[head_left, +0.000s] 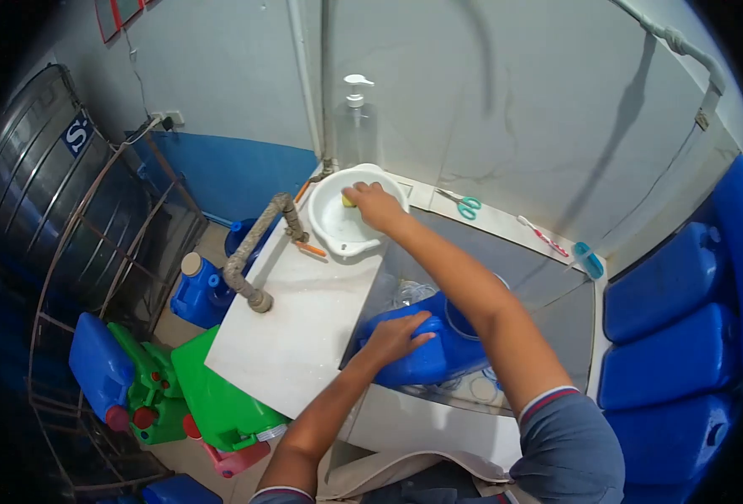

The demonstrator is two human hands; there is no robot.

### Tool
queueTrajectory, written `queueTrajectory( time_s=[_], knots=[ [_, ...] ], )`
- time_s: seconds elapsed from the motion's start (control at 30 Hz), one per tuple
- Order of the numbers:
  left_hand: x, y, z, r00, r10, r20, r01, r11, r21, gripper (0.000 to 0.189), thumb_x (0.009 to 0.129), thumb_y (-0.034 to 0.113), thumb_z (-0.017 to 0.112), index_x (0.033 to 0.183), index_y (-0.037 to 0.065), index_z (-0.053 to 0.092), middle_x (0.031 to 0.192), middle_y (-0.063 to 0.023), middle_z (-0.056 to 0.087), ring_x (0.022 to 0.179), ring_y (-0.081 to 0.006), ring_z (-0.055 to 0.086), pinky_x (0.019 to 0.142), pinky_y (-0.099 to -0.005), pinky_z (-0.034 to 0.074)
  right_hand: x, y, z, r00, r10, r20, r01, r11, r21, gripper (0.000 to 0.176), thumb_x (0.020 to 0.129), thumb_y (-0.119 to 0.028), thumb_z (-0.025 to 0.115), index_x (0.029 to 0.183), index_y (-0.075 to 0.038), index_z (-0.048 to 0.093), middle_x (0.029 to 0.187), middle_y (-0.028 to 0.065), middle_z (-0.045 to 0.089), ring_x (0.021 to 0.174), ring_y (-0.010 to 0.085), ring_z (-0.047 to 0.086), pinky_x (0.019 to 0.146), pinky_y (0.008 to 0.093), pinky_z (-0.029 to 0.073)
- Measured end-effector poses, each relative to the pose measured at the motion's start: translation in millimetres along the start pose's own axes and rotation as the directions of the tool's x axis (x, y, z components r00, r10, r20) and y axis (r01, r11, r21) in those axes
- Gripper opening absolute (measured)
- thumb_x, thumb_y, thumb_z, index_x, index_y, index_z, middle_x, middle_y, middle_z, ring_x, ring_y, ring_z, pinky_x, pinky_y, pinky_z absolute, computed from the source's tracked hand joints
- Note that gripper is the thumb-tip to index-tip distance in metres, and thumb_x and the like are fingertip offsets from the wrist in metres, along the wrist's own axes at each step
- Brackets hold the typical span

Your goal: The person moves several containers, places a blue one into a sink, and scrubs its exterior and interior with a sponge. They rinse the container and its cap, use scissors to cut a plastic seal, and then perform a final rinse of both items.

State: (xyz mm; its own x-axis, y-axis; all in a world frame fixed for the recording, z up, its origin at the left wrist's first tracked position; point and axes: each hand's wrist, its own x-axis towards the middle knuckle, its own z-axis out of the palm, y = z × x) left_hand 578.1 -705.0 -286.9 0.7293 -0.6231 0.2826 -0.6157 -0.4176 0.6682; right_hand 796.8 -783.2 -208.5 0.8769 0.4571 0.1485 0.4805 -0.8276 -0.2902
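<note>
My left hand [396, 334] rests flat on a blue plastic jerrycan [430, 353] lying on its side in a tiled basin [556, 315]. My right hand [374, 206] reaches forward into a white plastic bowl [331, 220] on the counter and closes on a small yellow thing, perhaps a sponge [349, 200]; most of it is hidden by my fingers.
A bent pipe tap [258, 244] stands on the white counter [296, 328]. A pump bottle [356, 122], scissors [464, 204] and a toothbrush [544, 237] line the back ledge. Blue jerrycans [669, 336] stack at right. Green and blue containers [170, 382] sit on the floor beside a black tank [44, 193].
</note>
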Motion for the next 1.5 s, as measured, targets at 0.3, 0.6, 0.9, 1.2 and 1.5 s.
queueTrajectory(
  time_s=[0.3, 0.6, 0.9, 1.2, 1.5],
  knots=[
    [6, -10, 0, 0.976, -0.087, 0.197, 0.078, 0.995, 0.058, 0.044, 0.083, 0.038, 0.055, 0.118, 0.012, 0.051, 0.089, -0.0203, 0.063, 0.081, -0.0392, 0.06, 0.071, -0.0479, 0.048, 19, -6, 37, 0.957, 0.279, 0.075, -0.289, 0.93, 0.226, 0.041, 0.079, -0.026, 0.051, 0.116, -0.009, 0.049, 0.104, 0.0251, 0.058, 0.103, 0.0389, 0.054, 0.089, 0.0457, 0.04],
    [48, 46, 8, 0.985, 0.092, 0.144, -0.111, 0.985, 0.132, 0.042, 0.085, 0.042, 0.054, 0.108, 0.007, 0.049, 0.071, -0.0222, 0.062, 0.066, -0.0405, 0.061, 0.059, -0.0499, 0.048, -253, 45, -116, 0.869, 0.341, -0.359, -0.404, 0.908, -0.115, 0.039, 0.077, -0.023, 0.057, 0.11, -0.001, 0.057, 0.122, 0.031, 0.044, 0.117, 0.041, 0.043, 0.099, 0.0454, 0.036],
    [85, 149, 59, 0.924, 0.267, 0.276, -0.333, 0.914, 0.231, 0.037, 0.083, 0.036, 0.058, 0.089, 0.0, 0.054, 0.064, -0.0174, 0.062, 0.061, -0.034, 0.062, 0.053, -0.0445, 0.049, -424, 59, -97, 0.631, 0.402, -0.663, -0.611, 0.784, -0.106, 0.028, 0.08, -0.01, 0.057, 0.105, 0.002, 0.054, 0.123, 0.0278, 0.046, 0.118, 0.0406, 0.043, 0.101, 0.0454, 0.034],
    [86, 177, 84, 0.903, 0.257, 0.344, -0.354, 0.899, 0.259, 0.043, 0.082, 0.041, 0.057, 0.088, -0.002, 0.054, 0.064, -0.0182, 0.061, 0.061, -0.0347, 0.061, 0.055, -0.0453, 0.048, -444, 86, -111, 0.575, 0.404, -0.712, -0.626, 0.777, -0.065, 0.025, 0.074, -0.013, 0.059, 0.096, 0.0, 0.062, 0.104, 0.0219, 0.056, 0.096, 0.0383, 0.054, 0.088, 0.0452, 0.043],
    [93, 178, 71, 0.913, 0.236, 0.333, -0.355, 0.862, 0.362, 0.047, 0.083, 0.045, 0.057, 0.087, 0.0, 0.049, 0.057, -0.0151, 0.059, 0.052, -0.0316, 0.06, 0.046, -0.0404, 0.047, -403, 90, -126, 0.93, 0.352, -0.105, -0.359, 0.931, -0.06, 0.022, 0.067, -0.022, 0.054, 0.071, -0.004, 0.066, 0.075, 0.0189, 0.063, 0.08, 0.036, 0.057, 0.074, 0.0456, 0.046]
  ],
)
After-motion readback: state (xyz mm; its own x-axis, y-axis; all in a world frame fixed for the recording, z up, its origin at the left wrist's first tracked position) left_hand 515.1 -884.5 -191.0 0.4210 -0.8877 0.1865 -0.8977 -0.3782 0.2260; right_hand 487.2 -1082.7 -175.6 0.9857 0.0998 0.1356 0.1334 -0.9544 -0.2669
